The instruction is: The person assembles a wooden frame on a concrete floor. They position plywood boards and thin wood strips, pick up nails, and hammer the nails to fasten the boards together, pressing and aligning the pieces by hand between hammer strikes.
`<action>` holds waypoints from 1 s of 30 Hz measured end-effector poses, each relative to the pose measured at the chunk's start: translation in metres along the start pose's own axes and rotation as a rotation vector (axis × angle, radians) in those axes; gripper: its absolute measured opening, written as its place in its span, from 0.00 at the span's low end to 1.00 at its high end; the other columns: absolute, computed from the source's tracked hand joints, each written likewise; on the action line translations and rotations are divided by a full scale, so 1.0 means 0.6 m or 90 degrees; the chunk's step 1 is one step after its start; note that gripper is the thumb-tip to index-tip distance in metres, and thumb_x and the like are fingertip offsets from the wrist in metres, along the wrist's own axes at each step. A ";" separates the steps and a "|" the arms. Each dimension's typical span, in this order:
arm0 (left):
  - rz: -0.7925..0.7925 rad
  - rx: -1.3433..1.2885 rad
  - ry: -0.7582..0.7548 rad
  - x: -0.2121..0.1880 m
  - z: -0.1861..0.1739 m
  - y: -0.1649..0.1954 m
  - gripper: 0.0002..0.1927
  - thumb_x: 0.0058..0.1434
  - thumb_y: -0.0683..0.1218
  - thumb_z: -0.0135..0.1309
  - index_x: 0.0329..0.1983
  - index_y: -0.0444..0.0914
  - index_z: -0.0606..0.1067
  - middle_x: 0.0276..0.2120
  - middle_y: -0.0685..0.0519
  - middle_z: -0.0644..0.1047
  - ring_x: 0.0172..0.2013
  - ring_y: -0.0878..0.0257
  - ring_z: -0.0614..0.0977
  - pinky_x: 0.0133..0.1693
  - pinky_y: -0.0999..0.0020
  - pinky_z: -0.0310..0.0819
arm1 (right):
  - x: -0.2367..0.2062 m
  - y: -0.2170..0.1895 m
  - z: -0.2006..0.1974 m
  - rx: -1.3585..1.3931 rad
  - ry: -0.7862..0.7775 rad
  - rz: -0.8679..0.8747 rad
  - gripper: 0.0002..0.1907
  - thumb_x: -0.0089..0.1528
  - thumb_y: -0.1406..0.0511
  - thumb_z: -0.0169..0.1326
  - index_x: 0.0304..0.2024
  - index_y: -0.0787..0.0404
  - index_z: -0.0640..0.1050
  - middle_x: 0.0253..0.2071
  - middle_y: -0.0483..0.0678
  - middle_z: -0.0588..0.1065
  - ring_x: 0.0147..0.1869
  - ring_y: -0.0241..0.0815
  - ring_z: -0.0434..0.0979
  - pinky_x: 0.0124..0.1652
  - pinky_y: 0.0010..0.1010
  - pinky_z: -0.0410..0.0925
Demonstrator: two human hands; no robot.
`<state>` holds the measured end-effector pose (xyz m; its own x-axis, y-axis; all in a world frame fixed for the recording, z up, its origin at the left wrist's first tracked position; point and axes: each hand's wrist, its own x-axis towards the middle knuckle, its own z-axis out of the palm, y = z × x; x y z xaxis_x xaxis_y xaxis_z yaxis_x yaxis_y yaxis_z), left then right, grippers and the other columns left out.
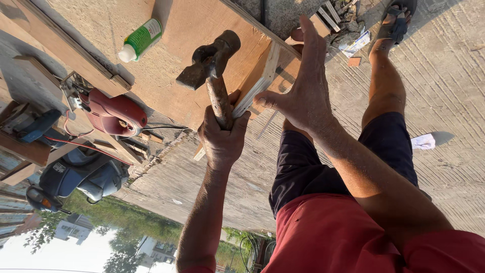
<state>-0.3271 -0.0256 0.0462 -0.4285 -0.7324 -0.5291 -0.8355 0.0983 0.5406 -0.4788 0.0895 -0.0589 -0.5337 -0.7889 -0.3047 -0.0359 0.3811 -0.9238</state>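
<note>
My left hand point(222, 139) has its grip closed low on the hammer point(214, 71) handle; it looks head-heavy. My right hand point(303, 96) is spread open against the stiff board point(202, 30) edge.

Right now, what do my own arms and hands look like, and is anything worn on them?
Both forearms are bare. No gloves or watch show on the left hand or the right hand. Red fabric short sleeves cover the upper arms at the picture's lower edge.
</note>
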 end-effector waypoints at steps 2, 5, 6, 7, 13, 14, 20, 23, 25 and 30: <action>0.023 0.007 0.006 0.001 -0.002 -0.001 0.22 0.60 0.43 0.69 0.50 0.32 0.70 0.52 0.47 0.84 0.45 0.62 0.88 0.47 0.66 0.85 | 0.004 -0.012 -0.004 -0.019 -0.015 0.001 0.70 0.56 0.34 0.69 0.78 0.61 0.42 0.67 0.60 0.55 0.75 0.54 0.61 0.69 0.51 0.69; 0.047 0.018 0.001 0.000 -0.004 -0.001 0.23 0.60 0.43 0.69 0.52 0.32 0.70 0.52 0.47 0.84 0.48 0.61 0.88 0.49 0.65 0.85 | 0.012 -0.023 -0.007 -0.052 -0.027 0.017 0.67 0.58 0.41 0.74 0.78 0.60 0.45 0.68 0.62 0.53 0.76 0.58 0.59 0.67 0.53 0.68; 0.061 0.022 0.000 0.001 -0.004 -0.002 0.23 0.60 0.43 0.69 0.52 0.32 0.70 0.52 0.47 0.84 0.48 0.61 0.88 0.49 0.66 0.85 | 0.016 -0.024 -0.007 -0.064 -0.024 0.020 0.65 0.59 0.43 0.76 0.78 0.60 0.47 0.68 0.63 0.53 0.76 0.60 0.58 0.66 0.55 0.69; 0.067 0.012 -0.001 0.002 -0.004 -0.002 0.23 0.60 0.43 0.69 0.52 0.32 0.70 0.52 0.47 0.84 0.48 0.60 0.88 0.49 0.65 0.86 | 0.019 -0.024 -0.006 -0.064 -0.029 0.035 0.65 0.58 0.43 0.77 0.77 0.60 0.48 0.67 0.63 0.53 0.75 0.60 0.58 0.64 0.55 0.69; 0.052 0.007 -0.017 0.004 -0.008 -0.001 0.23 0.60 0.42 0.69 0.52 0.31 0.69 0.52 0.46 0.83 0.48 0.59 0.88 0.48 0.65 0.86 | 0.024 -0.024 -0.002 -0.029 -0.048 0.076 0.58 0.56 0.47 0.78 0.73 0.60 0.56 0.64 0.62 0.54 0.72 0.60 0.59 0.61 0.55 0.70; 0.054 0.011 -0.018 0.004 -0.009 -0.001 0.24 0.60 0.43 0.69 0.52 0.31 0.69 0.52 0.46 0.83 0.48 0.59 0.88 0.48 0.65 0.86 | 0.024 -0.025 -0.002 -0.035 -0.054 0.079 0.56 0.56 0.47 0.78 0.73 0.58 0.58 0.63 0.61 0.55 0.71 0.58 0.60 0.61 0.55 0.70; 0.058 -0.005 -0.026 0.002 -0.012 -0.007 0.25 0.60 0.43 0.69 0.55 0.32 0.70 0.53 0.46 0.83 0.49 0.59 0.88 0.49 0.65 0.86 | 0.020 -0.029 0.002 -0.012 -0.019 0.027 0.51 0.58 0.49 0.77 0.73 0.53 0.62 0.63 0.57 0.57 0.72 0.53 0.61 0.65 0.53 0.70; 0.047 0.004 -0.035 0.002 -0.012 -0.009 0.25 0.60 0.44 0.69 0.55 0.32 0.70 0.53 0.47 0.83 0.48 0.61 0.88 0.48 0.66 0.86 | 0.019 -0.029 0.004 0.019 0.002 0.004 0.53 0.61 0.49 0.76 0.75 0.54 0.57 0.65 0.59 0.55 0.76 0.55 0.58 0.68 0.53 0.69; 0.033 0.022 -0.023 0.003 -0.011 -0.010 0.25 0.59 0.44 0.70 0.53 0.33 0.70 0.51 0.48 0.84 0.44 0.62 0.87 0.46 0.66 0.85 | 0.020 -0.029 0.005 0.010 0.013 -0.014 0.54 0.62 0.48 0.76 0.76 0.55 0.55 0.66 0.59 0.55 0.77 0.55 0.58 0.69 0.55 0.68; 0.063 0.017 -0.013 0.006 -0.009 -0.015 0.25 0.58 0.44 0.70 0.54 0.33 0.72 0.50 0.49 0.84 0.41 0.63 0.87 0.44 0.67 0.84 | 0.025 -0.030 0.010 -0.025 0.017 0.024 0.54 0.58 0.47 0.77 0.76 0.53 0.60 0.66 0.57 0.57 0.75 0.54 0.61 0.65 0.56 0.68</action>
<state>-0.3192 -0.0325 0.0429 -0.5163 -0.7043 -0.4873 -0.7972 0.1873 0.5739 -0.4810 0.0677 -0.0484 -0.5569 -0.7614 -0.3319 -0.0481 0.4286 -0.9022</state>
